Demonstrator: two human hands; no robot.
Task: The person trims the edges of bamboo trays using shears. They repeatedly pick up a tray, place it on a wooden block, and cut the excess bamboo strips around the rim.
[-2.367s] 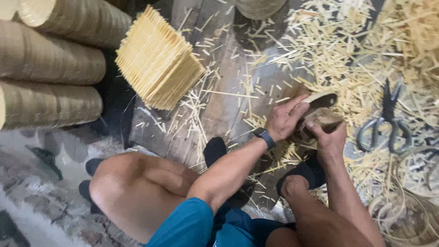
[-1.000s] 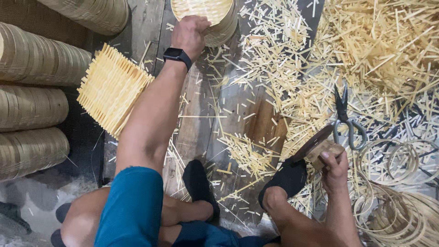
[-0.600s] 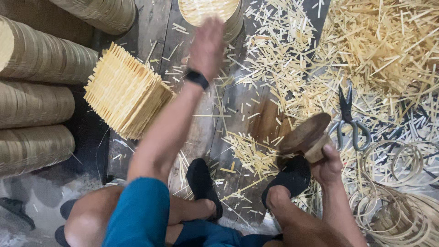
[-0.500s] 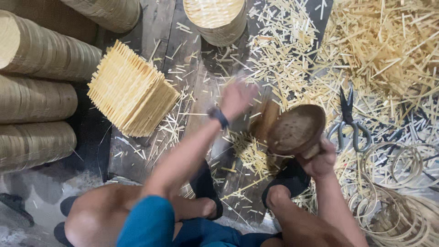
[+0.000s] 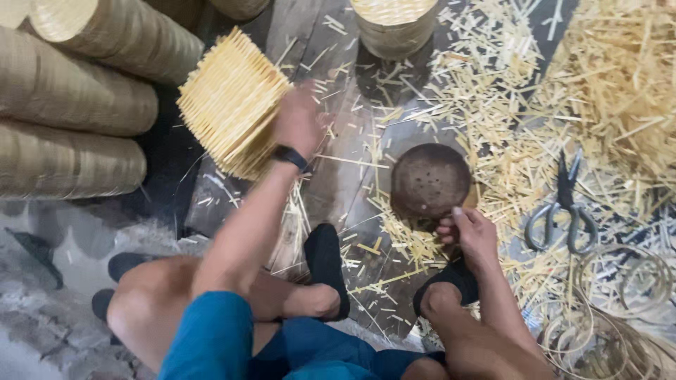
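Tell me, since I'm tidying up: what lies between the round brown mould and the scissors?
In the head view, only loose bamboo slivers lie between the round brown mould and the scissors.

This is a floor-level craft workshop for bamboo basketry. Pale bamboo splinters (image 5: 605, 91) litter the worn wooden boards (image 5: 338, 183), stacked woven rolls (image 5: 77, 91) lie at the far left, thin coiled hoops (image 5: 620, 302) sit near right, and metal shears (image 5: 567, 211) (dark-handled) rest among the offcuts.
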